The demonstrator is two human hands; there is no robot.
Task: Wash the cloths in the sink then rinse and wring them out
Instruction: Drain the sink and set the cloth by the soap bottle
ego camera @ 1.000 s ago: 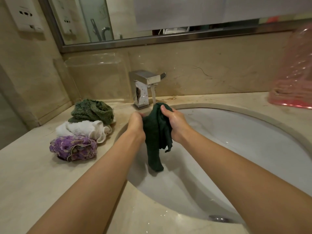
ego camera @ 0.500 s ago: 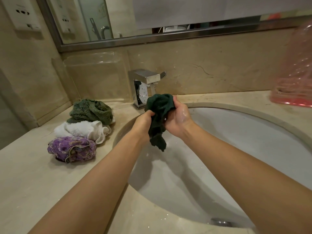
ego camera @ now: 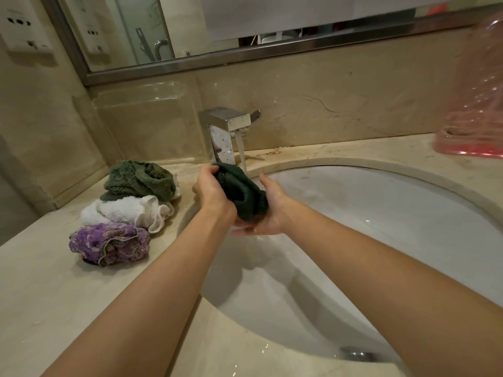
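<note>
- The dark green cloth (ego camera: pixel 241 192) is bunched into a short roll held over the back left part of the sink (ego camera: pixel 408 208), just under the tap (ego camera: pixel 228 126), whose running water (ego camera: pixel 241 151) meets the roll's upper end
- The left hand (ego camera: pixel 211 190) grips the upper, far end of the roll, fingers curled round it; the right hand (ego camera: pixel 268 210) cups the lower, near end from beneath, thumb up beside the cloth, so it too is grasping it
- The roll's long axis slants from upper left by the tap down to the lower right, a hand at each end, which looks suited to a twist to wring it
- Three more cloths lie on the tabletop (ego camera: pixel 54 295) left of the sink: an olive green cloth (ego camera: pixel 140 180), a white cloth (ego camera: pixel 128 212) and a purple cloth (ego camera: pixel 109 243), each touching the next
- A faint mark sits on the sink's back wall, too small to read; no other writing can be made out
</note>
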